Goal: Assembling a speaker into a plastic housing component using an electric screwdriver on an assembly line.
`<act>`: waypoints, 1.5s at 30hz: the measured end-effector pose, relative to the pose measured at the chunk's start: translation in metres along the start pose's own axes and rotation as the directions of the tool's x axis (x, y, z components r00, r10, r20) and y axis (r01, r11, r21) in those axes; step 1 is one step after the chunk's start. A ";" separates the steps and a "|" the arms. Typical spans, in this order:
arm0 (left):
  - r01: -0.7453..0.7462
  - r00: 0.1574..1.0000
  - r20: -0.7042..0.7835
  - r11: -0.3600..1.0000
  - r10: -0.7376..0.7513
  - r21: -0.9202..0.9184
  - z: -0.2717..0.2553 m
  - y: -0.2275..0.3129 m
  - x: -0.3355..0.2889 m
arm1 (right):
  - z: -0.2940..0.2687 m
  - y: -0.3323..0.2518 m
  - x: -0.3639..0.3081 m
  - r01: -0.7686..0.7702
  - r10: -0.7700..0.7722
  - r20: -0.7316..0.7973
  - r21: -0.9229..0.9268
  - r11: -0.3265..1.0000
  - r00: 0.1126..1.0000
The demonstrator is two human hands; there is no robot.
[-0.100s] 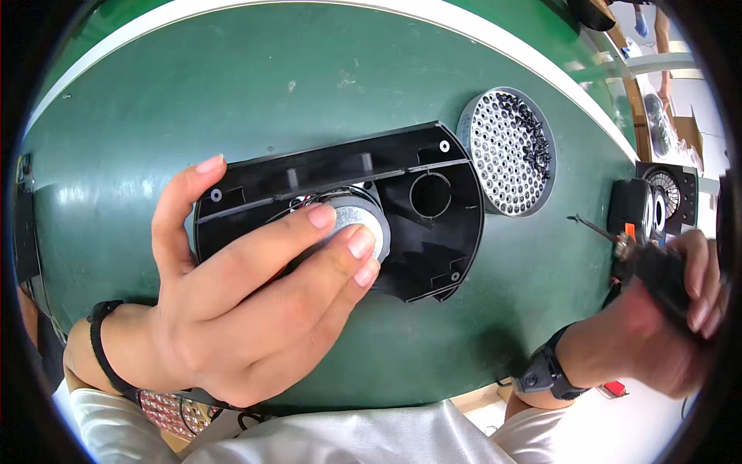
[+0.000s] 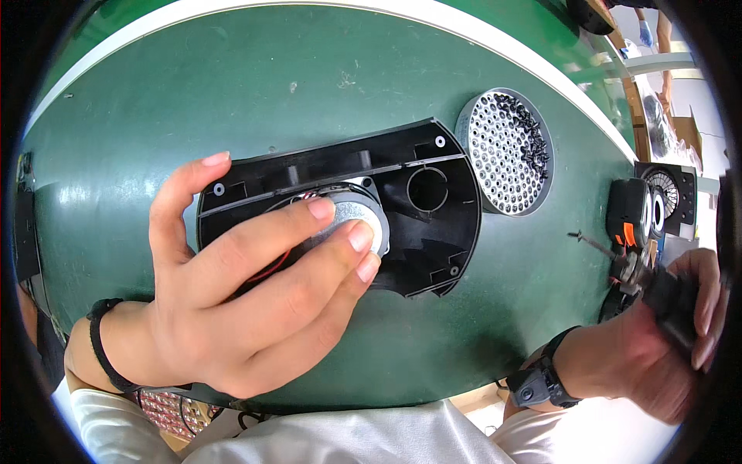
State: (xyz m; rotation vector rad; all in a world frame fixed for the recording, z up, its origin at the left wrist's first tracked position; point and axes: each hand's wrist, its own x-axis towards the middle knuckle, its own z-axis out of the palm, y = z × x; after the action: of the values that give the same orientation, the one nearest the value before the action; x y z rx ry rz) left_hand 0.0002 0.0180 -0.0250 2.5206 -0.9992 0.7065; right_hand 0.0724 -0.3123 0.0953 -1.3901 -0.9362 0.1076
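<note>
My left hand (image 2: 255,294) is closed on a round speaker (image 2: 357,220) with a silver magnet back, its fingertips pressing on the metal. The speaker sits in a black curved plastic housing (image 2: 386,158) lying on the bench, with a round port at its right and small screw bosses near its corners. One finger reaches past the housing's upper left edge. A red wire shows beneath my fingers. At the right, my right hand (image 2: 649,359) grips a black power screwdriver (image 2: 671,305). Its thin bit points left, away from the housing, and a small dark screw (image 2: 578,235) appears at the tip.
A round grey tray (image 2: 506,155) with a perforated plate and several black screws stands beside the housing's right end. Black speaker units (image 2: 630,209) and a fan-like grille (image 2: 663,185) lie at the bench's right edge. Another person's arm (image 2: 665,62) shows at the upper right.
My right hand and the screwdriver have shifted slightly downward. The housing has moved up a little at its right side, while my left fingers stay on the speaker.
</note>
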 end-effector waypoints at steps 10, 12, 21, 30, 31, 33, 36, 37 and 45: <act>0.071 0.992 0.107 0.997 -0.073 0.021 -0.001 0.004 0.006 | 0.055 0.014 -0.004 0.238 -0.197 -0.495 0.022 0.971 0.846; 0.055 0.991 0.121 0.998 -0.058 0.026 -0.001 0.004 0.006 | 0.062 0.009 -0.006 0.181 -0.193 -0.560 -0.078 0.980 0.806; 0.061 0.996 0.060 0.998 -0.061 0.006 0.003 0.004 0.003 | 0.090 0.015 0.008 -0.026 0.213 -0.485 0.364 0.931 0.848; 0.075 0.997 0.010 0.997 -0.075 -0.012 0.006 0.004 0.001 | 0.103 0.023 0.020 -0.253 0.350 -0.376 0.285 0.925 0.858; 0.077 0.997 0.011 0.997 -0.077 -0.013 0.006 0.004 0.001 | 0.104 0.023 0.020 -0.257 0.353 -0.375 0.281 0.924 0.857; 0.049 0.999 -0.002 0.999 -0.049 -0.006 0.007 0.001 0.002 | 0.110 0.033 0.027 -0.270 0.361 -0.377 0.272 0.924 0.853; 0.051 0.999 0.007 0.999 -0.051 0.004 0.007 0.001 0.002 | 0.115 0.033 0.026 -0.285 0.369 -0.374 0.261 0.922 0.851; 0.050 0.999 0.012 0.999 -0.050 0.010 0.006 0.001 0.003 | 0.111 0.027 0.020 -0.289 0.370 -0.373 0.257 0.922 0.851; 0.028 0.998 0.050 0.998 -0.031 0.052 0.004 0.001 0.008 | 0.117 0.032 0.017 -0.314 0.381 -0.377 0.228 0.922 0.844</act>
State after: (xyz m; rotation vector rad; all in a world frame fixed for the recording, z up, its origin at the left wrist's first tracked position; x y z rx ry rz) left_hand 0.0058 0.0107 -0.0238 2.6048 -0.9707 0.6707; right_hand 0.0262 -0.2032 0.0643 -1.3522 -0.3040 0.1499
